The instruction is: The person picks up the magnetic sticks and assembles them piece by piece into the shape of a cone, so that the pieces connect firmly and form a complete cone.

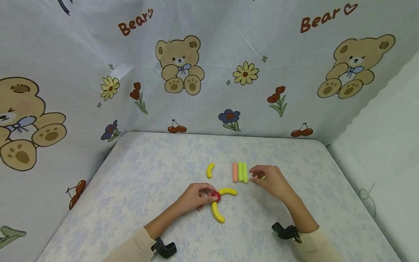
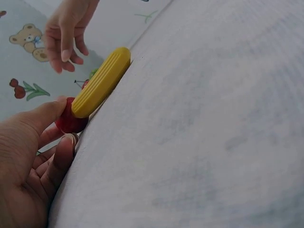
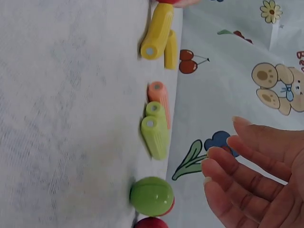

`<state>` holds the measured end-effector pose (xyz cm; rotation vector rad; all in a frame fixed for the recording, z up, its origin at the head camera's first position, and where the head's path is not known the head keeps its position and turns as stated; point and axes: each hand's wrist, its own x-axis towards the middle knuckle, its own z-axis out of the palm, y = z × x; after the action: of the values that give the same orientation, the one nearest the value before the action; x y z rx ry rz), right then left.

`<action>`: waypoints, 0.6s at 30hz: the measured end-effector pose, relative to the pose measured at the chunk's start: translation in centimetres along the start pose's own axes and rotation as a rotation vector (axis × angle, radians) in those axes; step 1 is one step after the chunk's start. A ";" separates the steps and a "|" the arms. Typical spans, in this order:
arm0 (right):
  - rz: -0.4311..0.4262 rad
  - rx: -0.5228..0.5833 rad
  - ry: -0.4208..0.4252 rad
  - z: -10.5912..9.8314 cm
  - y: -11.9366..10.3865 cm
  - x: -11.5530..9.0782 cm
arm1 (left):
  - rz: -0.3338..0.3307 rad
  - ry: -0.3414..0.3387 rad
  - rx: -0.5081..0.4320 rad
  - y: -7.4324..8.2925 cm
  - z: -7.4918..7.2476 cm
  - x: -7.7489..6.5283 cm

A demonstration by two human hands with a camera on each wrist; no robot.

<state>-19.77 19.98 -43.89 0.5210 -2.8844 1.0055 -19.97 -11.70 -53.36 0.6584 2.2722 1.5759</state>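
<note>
My left hand pinches a glossy red ball between thumb and fingers, low over the table. Two curved yellow rods meet that ball, one pointing toward me and the other away to the right. In the left wrist view, the nearer ribbed yellow rod runs out from the ball. To the right, my right hand hovers with loosely bent fingers. Nothing sits between its fingers in the right wrist view. A green ball and another red ball lie near it, mostly hidden in the head view.
Two straight light-green rods and a salmon-pink rod lie side by side, silver discs in their ends. Farther back is a loose curved yellow rod. A bear-print cloth hangs behind the table.
</note>
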 end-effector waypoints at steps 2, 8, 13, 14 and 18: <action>0.000 0.001 0.029 -0.5 0.7 0.0 | 0.004 0.000 0.001 -0.1 0.0 0.0; 0.041 -0.010 0.079 -1.9 2.9 -0.1 | 0.012 -0.003 0.000 -0.2 0.0 0.1; 0.047 -0.035 0.124 -2.4 4.3 0.0 | 0.010 -0.002 0.003 -0.1 0.0 0.0; 0.046 -0.037 0.132 -2.5 4.7 0.1 | 0.007 -0.003 0.003 0.0 0.0 0.0; 0.043 -0.053 0.157 -2.6 6.0 0.1 | -0.007 -0.002 0.003 0.3 -0.1 -0.1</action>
<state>-22.00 25.95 -45.46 0.3613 -2.7849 0.9272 -19.89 -11.68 -53.04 0.6516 2.2733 1.5684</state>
